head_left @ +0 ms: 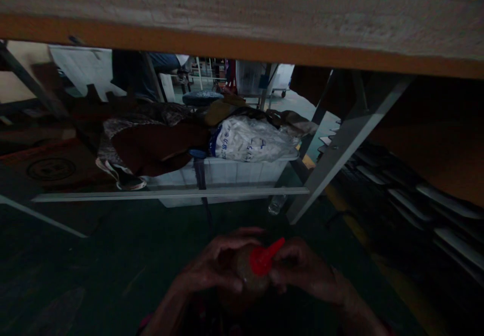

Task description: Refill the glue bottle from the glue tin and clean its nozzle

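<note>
In the dim lower middle of the head view is a squeeze bottle (247, 278) with a bright red nozzle cap (260, 260), its spout tilted up to the right. Wrapped round the bottle's left side is my left hand (212, 265), the thumb lying across its front. My right hand (304, 270) has its thumb and fingers closed at the right side of the red cap. The bottle's lower part fades into shadow, so its contents cannot be made out.
Above my hands runs a tabletop edge (242, 48). Beneath it are a metal crossbar (234, 193), a slanted leg (336, 149) and a white bin (242, 172) topped by a plastic bag (245, 139) and cloth. A clear container (277, 204) stands on the floor.
</note>
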Demonstrator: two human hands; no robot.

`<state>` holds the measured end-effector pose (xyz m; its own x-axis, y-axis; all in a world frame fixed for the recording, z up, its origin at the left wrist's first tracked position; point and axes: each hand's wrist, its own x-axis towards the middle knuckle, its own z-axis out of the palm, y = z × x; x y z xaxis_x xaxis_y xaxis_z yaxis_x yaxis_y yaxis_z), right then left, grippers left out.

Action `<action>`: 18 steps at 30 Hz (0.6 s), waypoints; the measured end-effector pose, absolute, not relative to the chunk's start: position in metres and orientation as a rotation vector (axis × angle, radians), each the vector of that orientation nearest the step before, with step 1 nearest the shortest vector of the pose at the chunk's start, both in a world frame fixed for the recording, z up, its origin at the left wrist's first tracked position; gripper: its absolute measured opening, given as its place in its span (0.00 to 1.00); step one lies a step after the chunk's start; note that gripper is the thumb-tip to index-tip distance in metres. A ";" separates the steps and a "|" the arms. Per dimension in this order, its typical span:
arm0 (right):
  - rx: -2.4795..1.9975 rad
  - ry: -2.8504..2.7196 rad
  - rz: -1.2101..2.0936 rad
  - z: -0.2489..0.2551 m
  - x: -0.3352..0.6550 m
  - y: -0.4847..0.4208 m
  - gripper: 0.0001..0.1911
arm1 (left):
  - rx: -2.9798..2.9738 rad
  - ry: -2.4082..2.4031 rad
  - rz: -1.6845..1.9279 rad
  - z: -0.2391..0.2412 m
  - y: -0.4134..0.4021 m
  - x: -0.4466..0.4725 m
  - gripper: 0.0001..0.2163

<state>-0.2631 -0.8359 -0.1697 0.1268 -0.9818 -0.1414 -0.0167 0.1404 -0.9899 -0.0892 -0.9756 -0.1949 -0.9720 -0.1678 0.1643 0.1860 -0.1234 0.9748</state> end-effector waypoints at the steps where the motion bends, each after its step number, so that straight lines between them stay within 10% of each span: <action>1: -1.161 1.185 -1.006 -0.173 -0.262 -0.836 0.23 | -0.010 -1.928 -2.205 -0.194 -0.977 -0.088 0.28; 18: -2.063 1.800 -1.509 -0.161 -0.239 -0.838 0.08 | 0.091 -1.738 -1.939 -0.206 -0.974 -0.095 0.30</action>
